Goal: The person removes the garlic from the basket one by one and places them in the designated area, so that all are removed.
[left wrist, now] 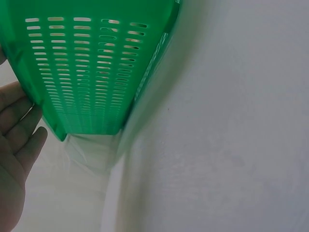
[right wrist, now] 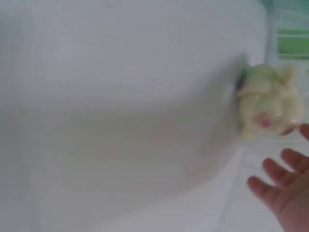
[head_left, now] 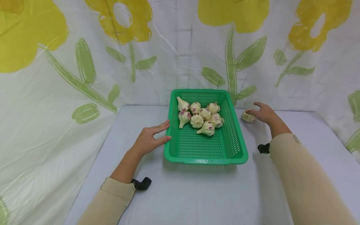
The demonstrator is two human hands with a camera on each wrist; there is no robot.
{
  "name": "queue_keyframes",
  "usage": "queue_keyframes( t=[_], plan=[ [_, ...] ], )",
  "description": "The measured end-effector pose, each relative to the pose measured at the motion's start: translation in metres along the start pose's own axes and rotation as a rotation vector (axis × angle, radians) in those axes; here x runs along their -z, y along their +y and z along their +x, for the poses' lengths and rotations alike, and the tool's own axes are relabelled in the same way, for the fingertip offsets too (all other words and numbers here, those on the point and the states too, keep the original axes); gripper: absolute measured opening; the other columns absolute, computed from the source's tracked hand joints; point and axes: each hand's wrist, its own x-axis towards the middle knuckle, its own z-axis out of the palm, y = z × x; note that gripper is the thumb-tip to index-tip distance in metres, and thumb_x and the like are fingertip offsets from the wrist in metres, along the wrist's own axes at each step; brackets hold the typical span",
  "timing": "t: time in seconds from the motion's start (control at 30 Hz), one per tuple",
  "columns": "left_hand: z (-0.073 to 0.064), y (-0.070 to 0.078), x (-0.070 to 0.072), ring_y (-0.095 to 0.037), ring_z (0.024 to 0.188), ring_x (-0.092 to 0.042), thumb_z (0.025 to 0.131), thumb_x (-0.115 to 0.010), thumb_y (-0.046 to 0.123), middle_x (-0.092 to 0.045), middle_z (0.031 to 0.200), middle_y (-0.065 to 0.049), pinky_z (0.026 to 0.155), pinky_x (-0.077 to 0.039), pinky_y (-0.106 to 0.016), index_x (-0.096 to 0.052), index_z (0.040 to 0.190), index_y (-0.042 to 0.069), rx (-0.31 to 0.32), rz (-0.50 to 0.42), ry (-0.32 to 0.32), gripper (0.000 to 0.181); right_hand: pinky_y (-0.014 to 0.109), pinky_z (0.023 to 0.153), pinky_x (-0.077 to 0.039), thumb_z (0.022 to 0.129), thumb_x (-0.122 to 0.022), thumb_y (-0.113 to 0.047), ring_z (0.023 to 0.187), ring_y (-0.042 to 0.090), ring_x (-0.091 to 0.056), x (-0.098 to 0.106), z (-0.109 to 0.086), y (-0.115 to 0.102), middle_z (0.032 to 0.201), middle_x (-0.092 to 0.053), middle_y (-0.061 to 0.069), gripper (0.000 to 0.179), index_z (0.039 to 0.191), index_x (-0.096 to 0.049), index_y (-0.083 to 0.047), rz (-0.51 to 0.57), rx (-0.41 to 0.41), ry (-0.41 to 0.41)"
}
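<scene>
A green plastic basket with slotted sides holds several garlic bulbs, cream with purple patches, mostly grouped toward its far half. My left hand touches the basket's left rim, fingers extended and thumb apart. From the left wrist view, those straight fingers lie along the basket's edge. Outside the basket, to its right, one more garlic bulb sits on the table. My right hand is over and beside that bulb, its fingers spread. In the right wrist view a fingertip meets or nears the loose bulb; contact is unclear.
A white-covered table lies under everything. Behind it and at the sides hangs a white sheet printed with yellow flowers and green leaves. Both wrists carry a small black device.
</scene>
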Motion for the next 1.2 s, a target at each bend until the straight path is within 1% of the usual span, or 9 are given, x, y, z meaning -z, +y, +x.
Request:
queue_keyframes(
  t=[0.13, 0.27, 0.33, 0.5, 0.6, 0.73, 0.97, 1.1, 1.2],
  plan=[
    [0.002, 0.002, 0.001, -0.018, 0.128, -0.056, 0.087, -0.077, 0.028, -0.054, 0.143, 0.001, 0.105, -0.048, -0.041, -0.061, 0.135, 0.011, -0.024, 0.005, 0.006, 0.053, 0.071, 0.11, -0.025, 0.098, -0.05, -0.049, 0.138, 0.058, -0.018, 0.02, -0.007, -0.021, 0.152, -0.017, 0.04, 0.083, 0.15, -0.023, 0.01, -0.171, 0.027, -0.061],
    [0.002, 0.003, 0.002, -0.019, 0.127, -0.056, 0.086, -0.077, 0.028, -0.054, 0.143, 0.0, 0.104, -0.048, -0.042, -0.061, 0.134, 0.009, -0.036, 0.02, 0.006, 0.054, 0.071, 0.105, -0.033, 0.096, -0.057, -0.041, 0.133, 0.058, -0.029, 0.036, -0.014, -0.044, 0.146, -0.029, 0.04, 0.073, 0.143, -0.037, 0.011, -0.294, 0.042, -0.119],
    [0.002, 0.003, 0.002, -0.02, 0.127, -0.057, 0.086, -0.077, 0.029, -0.054, 0.143, 0.0, 0.104, -0.049, -0.042, -0.061, 0.134, 0.009, -0.039, 0.025, 0.003, 0.054, 0.067, 0.1, -0.04, 0.095, -0.06, -0.039, 0.127, 0.056, -0.041, 0.041, -0.015, -0.055, 0.14, -0.04, 0.038, 0.067, 0.138, -0.046, 0.011, -0.36, 0.057, -0.161],
    [0.001, 0.002, 0.001, -0.018, 0.126, -0.057, 0.086, -0.077, 0.029, -0.054, 0.143, 0.001, 0.104, -0.049, -0.041, -0.061, 0.134, 0.01, -0.03, 0.028, 0.0, 0.054, 0.052, 0.081, -0.055, 0.091, -0.069, -0.038, 0.111, 0.045, -0.061, 0.053, -0.017, -0.084, 0.127, -0.06, 0.028, 0.057, 0.129, -0.061, 0.004, -0.396, 0.031, -0.309],
    [0.0, 0.002, 0.001, -0.019, 0.127, -0.057, 0.087, -0.077, 0.03, -0.054, 0.143, 0.002, 0.103, -0.049, -0.041, -0.061, 0.135, 0.011, -0.024, 0.033, -0.003, 0.054, 0.048, 0.077, -0.056, 0.087, -0.074, -0.033, 0.111, 0.04, -0.063, 0.06, -0.024, -0.102, 0.132, -0.058, 0.026, 0.058, 0.132, -0.059, 0.001, -0.367, -0.017, -0.416],
    [-0.001, 0.002, 0.001, -0.018, 0.127, -0.057, 0.087, -0.076, 0.031, -0.054, 0.143, 0.002, 0.103, -0.049, -0.041, -0.061, 0.135, 0.012, -0.019, 0.032, -0.003, 0.054, 0.046, 0.077, -0.057, 0.087, -0.075, -0.025, 0.112, 0.035, -0.063, 0.063, -0.033, -0.122, 0.14, -0.051, 0.025, 0.059, 0.137, -0.055, -0.001, -0.395, -0.021, -0.521],
    [-0.002, 0.002, 0.001, -0.019, 0.127, -0.057, 0.087, -0.077, 0.03, -0.054, 0.143, 0.002, 0.103, -0.049, -0.042, -0.061, 0.135, 0.012, -0.021, 0.019, 0.0, 0.054, 0.045, 0.079, -0.059, 0.089, -0.073, -0.02, 0.113, 0.032, -0.064, 0.053, -0.042, -0.156, 0.131, -0.061, 0.02, 0.058, 0.14, -0.052, -0.002, -0.399, 0.007, -0.576],
    [-0.002, 0.002, 0.002, -0.019, 0.127, -0.057, 0.086, -0.077, 0.028, -0.054, 0.143, 0.001, 0.103, -0.049, -0.042, -0.061, 0.135, 0.011, -0.029, 0.019, 0.004, 0.054, 0.043, 0.08, -0.06, 0.09, -0.071, -0.018, 0.115, 0.03, -0.063, 0.041, -0.044, -0.177, 0.134, -0.06, 0.018, 0.059, 0.143, -0.05, -0.004, -0.422, 0.015, -0.602],
    [-0.001, 0.003, 0.002, -0.018, 0.127, -0.056, 0.086, -0.077, 0.028, -0.054, 0.143, 0.002, 0.104, -0.049, -0.041, -0.061, 0.135, 0.01, -0.027, 0.019, 0.001, 0.054, 0.042, 0.08, -0.06, 0.091, -0.069, -0.015, 0.116, 0.028, -0.063, 0.03, -0.043, -0.189, 0.136, -0.058, 0.016, 0.06, 0.146, -0.047, -0.005, -0.444, 0.042, -0.627]
  ],
)
